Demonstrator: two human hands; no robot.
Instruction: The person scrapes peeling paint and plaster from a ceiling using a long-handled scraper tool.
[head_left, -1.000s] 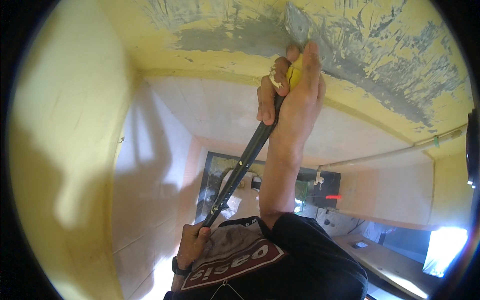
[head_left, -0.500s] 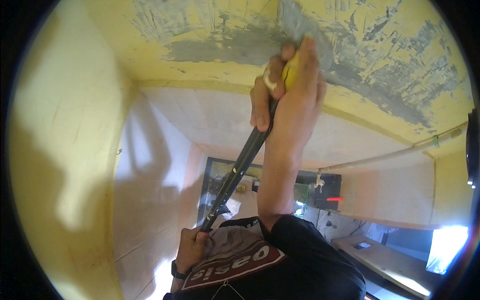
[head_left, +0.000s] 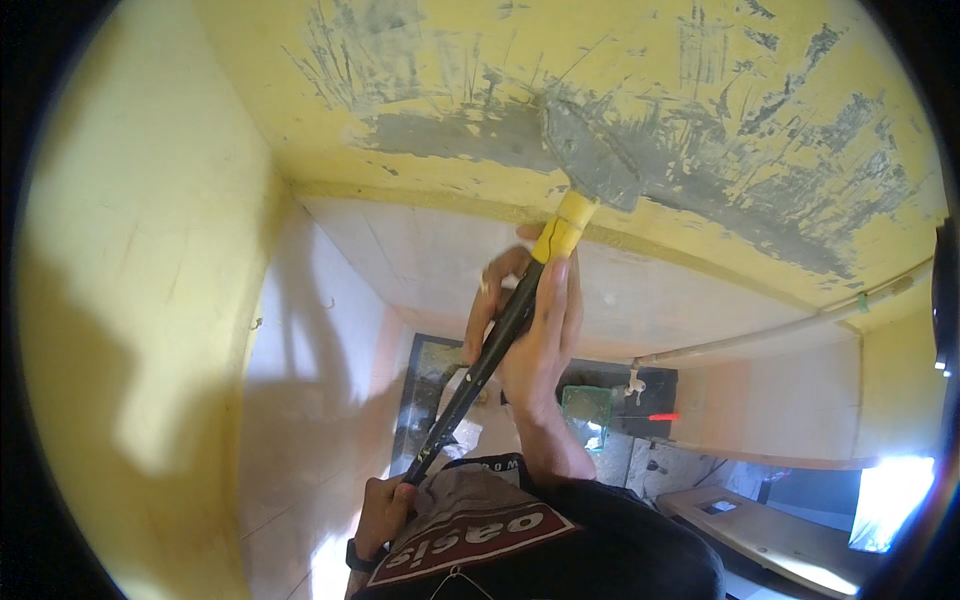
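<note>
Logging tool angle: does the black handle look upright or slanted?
Slanted in view: the handle runs up rightward from the left hand to the yellow collar.

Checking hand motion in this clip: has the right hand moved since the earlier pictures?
Yes, down in the view: the right hand, whose fingers reached well above the yellow strip bordering the pale wall, now sits mostly below it.

My left grip (head_left: 383, 515) is wrapped round the low end of the scraper (head_left: 487, 360), a watch (head_left: 353, 556) on that wrist. My right grip (head_left: 530, 320) lies loosely higher up, fingers either side, by the yellow collar (head_left: 560, 230). The grey blade (head_left: 590, 155) tilts over a grey-patched yellow surface (head_left: 640, 40); whether it touches, I can't tell.
</note>
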